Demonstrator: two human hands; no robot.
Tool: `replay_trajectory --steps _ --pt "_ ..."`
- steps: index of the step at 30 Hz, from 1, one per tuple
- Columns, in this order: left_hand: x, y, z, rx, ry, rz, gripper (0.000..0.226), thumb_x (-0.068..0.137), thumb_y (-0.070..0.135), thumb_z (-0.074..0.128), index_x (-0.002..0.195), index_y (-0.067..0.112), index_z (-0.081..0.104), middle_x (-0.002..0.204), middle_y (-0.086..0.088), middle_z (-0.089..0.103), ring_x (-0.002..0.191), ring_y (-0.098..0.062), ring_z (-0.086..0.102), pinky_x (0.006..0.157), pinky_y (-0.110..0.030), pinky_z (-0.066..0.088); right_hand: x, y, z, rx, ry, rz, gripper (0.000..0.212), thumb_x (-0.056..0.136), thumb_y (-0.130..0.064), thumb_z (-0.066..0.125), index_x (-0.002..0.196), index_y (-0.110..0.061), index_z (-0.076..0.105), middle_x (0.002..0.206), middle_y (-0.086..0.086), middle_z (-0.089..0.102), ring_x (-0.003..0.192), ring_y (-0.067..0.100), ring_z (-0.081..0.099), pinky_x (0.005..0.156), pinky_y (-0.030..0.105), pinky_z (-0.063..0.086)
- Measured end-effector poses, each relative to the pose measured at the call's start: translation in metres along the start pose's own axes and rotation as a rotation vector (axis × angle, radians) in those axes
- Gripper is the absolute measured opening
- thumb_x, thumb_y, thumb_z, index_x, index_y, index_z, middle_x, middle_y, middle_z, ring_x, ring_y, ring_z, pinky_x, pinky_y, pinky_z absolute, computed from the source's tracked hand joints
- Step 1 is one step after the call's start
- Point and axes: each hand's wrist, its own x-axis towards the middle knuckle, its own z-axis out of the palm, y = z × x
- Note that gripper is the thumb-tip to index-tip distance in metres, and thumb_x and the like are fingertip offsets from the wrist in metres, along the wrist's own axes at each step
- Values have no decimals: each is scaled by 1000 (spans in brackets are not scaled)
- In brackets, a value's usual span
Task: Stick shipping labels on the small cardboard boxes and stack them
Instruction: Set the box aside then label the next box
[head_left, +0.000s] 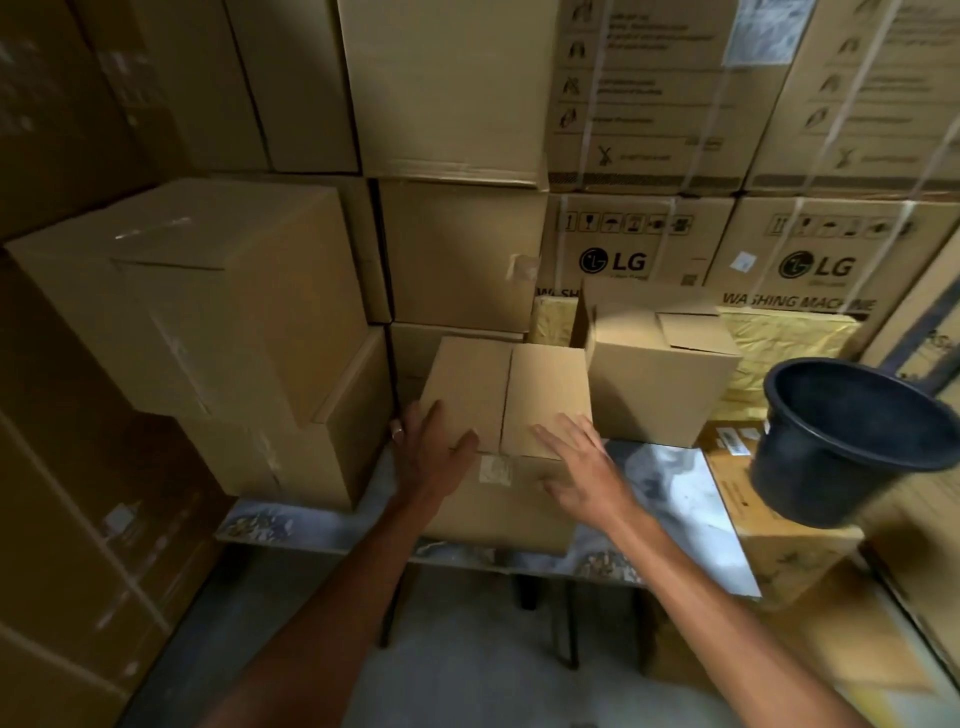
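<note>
1. Your left hand lies flat with straight fingers on the near-left corner of the small cardboard box at frame centre; it grips nothing.
2. Your right hand is open too, fingers spread over the box's near-right edge; whether it touches is unclear.
3. The box sits directly ahead between both hands, on the worktop, its flap seam running away from you; neither hand looks clearly nearer.
4. A second small box stands just right of it.
5. A black bucket sits at right.
</note>
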Motion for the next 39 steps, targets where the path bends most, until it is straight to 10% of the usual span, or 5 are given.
replay_trajectory --steps 8,13,19,29,39 --pt "2 34 33 -461 -135 -12 86 83 50 63 157 19 31 150 -12 43 134 -33 47 108 -51 43 -40 47 -49 -89 -3 155 82 86 -78 52 155 -36 39 166 -1 27 156 20 12 126 51 -9" --pt "2 51 54 -495 -129 -23 76 86 47 57 153 16 37 137 -11 57 118 -31 59 94 -43 52 -24 28 -49 -188 -69 86 107 75 -88 53 161 -31 21 168 5 20 156 26 10 127 51 11" --pt "2 90 60 -519 -131 119 45 96 9 61 140 8 50 128 -10 63 117 -26 62 94 -36 52 -16 27 -39 -293 -71 0 95 86 -51 65 160 -47 4 171 8 5 157 29 2 125 59 6" --pt "-22 173 66 -731 -121 336 55 98 44 49 150 32 37 132 27 53 116 19 52 95 -7 42 -48 131 -78 -114 163 19 83 89 -74 49 156 -58 1 170 -12 10 157 13 10 127 47 14" --pt "-38 146 125 -610 -233 -127 85 94 63 51 162 24 17 165 -12 26 147 -34 32 118 -54 30 -82 189 -113 270 227 83 84 83 -75 64 154 -58 21 166 -24 17 152 4 22 118 36 25"
